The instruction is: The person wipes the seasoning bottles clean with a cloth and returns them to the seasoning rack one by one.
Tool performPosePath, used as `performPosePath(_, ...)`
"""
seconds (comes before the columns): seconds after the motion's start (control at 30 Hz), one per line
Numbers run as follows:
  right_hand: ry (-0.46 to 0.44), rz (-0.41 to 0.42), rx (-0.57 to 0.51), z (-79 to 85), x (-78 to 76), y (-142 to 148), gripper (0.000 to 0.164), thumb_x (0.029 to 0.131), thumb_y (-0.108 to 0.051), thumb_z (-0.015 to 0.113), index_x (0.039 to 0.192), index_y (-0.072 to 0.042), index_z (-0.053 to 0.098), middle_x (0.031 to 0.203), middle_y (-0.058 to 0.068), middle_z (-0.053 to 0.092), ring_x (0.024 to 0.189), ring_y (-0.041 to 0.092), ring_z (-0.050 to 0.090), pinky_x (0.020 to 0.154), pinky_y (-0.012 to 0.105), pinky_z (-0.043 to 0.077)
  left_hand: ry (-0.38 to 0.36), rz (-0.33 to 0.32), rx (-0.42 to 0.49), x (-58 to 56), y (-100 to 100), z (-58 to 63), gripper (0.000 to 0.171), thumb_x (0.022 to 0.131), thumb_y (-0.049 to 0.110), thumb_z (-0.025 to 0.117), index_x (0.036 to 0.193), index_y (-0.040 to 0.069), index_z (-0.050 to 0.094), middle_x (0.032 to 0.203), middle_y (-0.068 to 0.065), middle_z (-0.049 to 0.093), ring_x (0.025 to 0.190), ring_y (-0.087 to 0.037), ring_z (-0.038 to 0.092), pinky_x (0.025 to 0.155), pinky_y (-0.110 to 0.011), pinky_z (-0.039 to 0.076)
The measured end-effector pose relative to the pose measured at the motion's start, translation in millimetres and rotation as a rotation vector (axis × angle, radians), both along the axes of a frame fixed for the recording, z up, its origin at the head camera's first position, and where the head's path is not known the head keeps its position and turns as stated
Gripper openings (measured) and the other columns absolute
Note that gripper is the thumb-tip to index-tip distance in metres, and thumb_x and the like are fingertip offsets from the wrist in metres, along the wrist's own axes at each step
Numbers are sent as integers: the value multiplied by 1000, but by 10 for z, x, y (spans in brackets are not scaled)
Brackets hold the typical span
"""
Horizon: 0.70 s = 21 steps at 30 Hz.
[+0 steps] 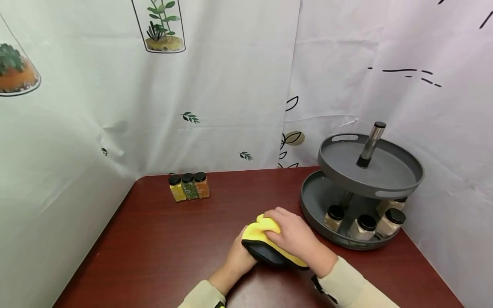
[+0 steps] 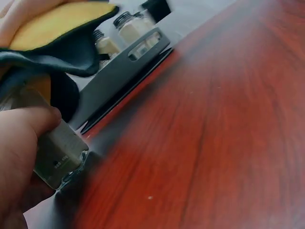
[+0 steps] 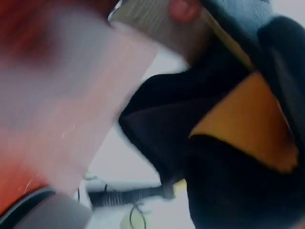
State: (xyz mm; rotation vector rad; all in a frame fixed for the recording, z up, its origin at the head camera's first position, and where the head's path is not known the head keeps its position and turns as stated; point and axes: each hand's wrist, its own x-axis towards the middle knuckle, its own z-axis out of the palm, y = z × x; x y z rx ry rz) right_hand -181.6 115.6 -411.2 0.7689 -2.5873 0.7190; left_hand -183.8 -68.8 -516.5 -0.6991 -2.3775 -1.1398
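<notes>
My left hand (image 1: 237, 256) grips a clear spice jar (image 2: 64, 155) with a printed label, its thumb lying across the side. In the head view this jar is hidden behind the cloth. A thick cleaning cloth (image 1: 252, 232), yellow on one face and dark grey on the other, is bunched in my right hand (image 1: 291, 234). The cloth wraps over the jar's upper end, which it covers in the left wrist view. Both hands are close together above the front middle of the table.
To the right stands a grey two-tier round rack (image 1: 340, 160) with a central post. Several black-lidded jars (image 1: 363, 228) sit on its lower tier. Three spice jars (image 1: 189, 187) stand in a row at the back left of the red-brown table (image 1: 146, 244), before a white curtain (image 1: 231, 85).
</notes>
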Motion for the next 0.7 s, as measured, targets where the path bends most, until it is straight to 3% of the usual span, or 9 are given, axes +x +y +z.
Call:
performPosePath(0.13, -50, -85, 86, 4, -133, -106, 26, 78, -28, 68, 101, -25, 57, 88, -11, 49, 67, 7, 47, 60, 24, 43, 8, -27, 29, 0, 20, -13, 74, 66, 28, 80, 130, 15, 45, 121, 1, 54, 108, -13, 53, 91, -31, 43)
performPosePath(0.2, -74, -111, 81, -8, -140, -91, 25, 77, -25, 70, 99, -24, 57, 86, -11, 48, 67, 7, 46, 60, 24, 42, 20, -12, 21, 1, 26, -19, 75, 64, 27, 80, 130, 15, 46, 119, -1, 55, 107, -14, 53, 91, -31, 43)
performPosePath(0.4, 0, 40, 115, -4, -24, -119, 26, 76, -25, 72, 99, -22, 59, 88, -10, 49, 70, 6, 48, 62, 26, 45, 79, 13, 25, 18, 54, -11, 56, 69, 27, 79, 118, 13, 55, 106, 2, 60, 95, -11, 58, 80, -27, 48)
performPosePath(0.5, 51, 34, 142, 5, -79, -199, 28, 77, -25, 71, 103, -22, 59, 91, -8, 49, 71, 8, 49, 62, 28, 46, 104, 11, 24, 17, 49, -22, 56, 64, 22, 80, 115, 11, 57, 103, 2, 62, 93, -11, 58, 79, -26, 48)
performPosePath(0.57, 24, -27, 156, 3, -139, -199, 30, 78, -25, 71, 105, -20, 58, 92, -6, 50, 72, 10, 50, 62, 29, 46, 71, -8, 47, 7, 35, -34, 60, 62, 19, 81, 116, 12, 56, 105, 2, 61, 94, -11, 58, 80, -26, 48)
performPosePath(0.7, -108, -118, 129, -14, -165, -45, 30, 77, -25, 70, 104, -18, 58, 91, -5, 54, 69, 10, 50, 61, 27, 44, -70, -71, 123, 11, 22, -28, 62, 63, 15, 80, 119, 17, 53, 106, 4, 57, 93, -10, 58, 77, -25, 50)
